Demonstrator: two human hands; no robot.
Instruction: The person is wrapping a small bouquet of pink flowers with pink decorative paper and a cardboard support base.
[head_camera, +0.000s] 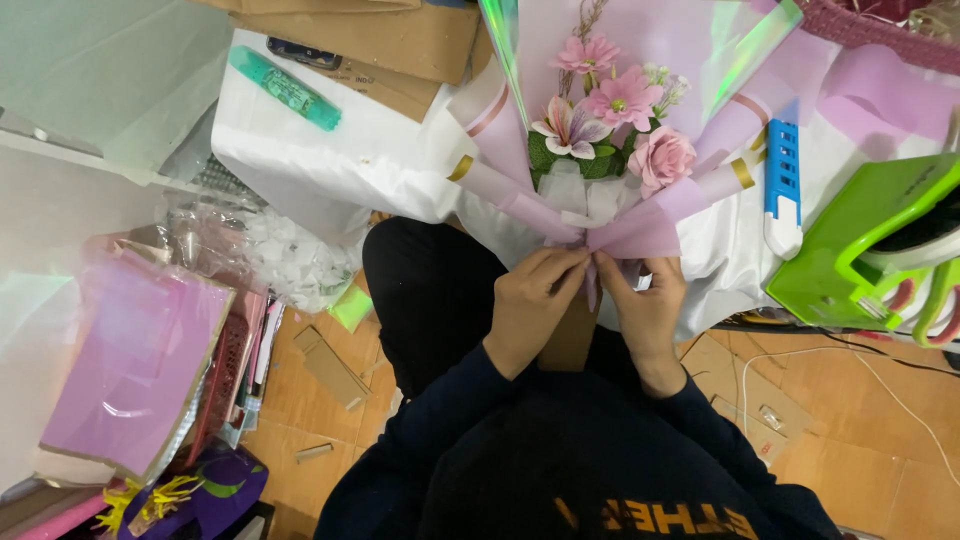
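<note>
A flower bouquet (610, 110) with pink blooms lies on the white table cover, wrapped in lilac and iridescent paper (640, 225). My left hand (530, 305) and my right hand (648, 310) meet at the bouquet's neck, both pinching a thin purple ribbon (592, 285) there. A brown stem handle (570, 335) hangs below between my wrists, partly hidden by the hands.
A blue and white cutter (782, 185) and a green tape dispenser (880, 250) sit right of the bouquet. A teal tube (285, 88) lies on cardboard at upper left. Pink wrapping sheets (135, 365), cellophane (270, 250) and cardboard scraps (330, 370) cover the floor left.
</note>
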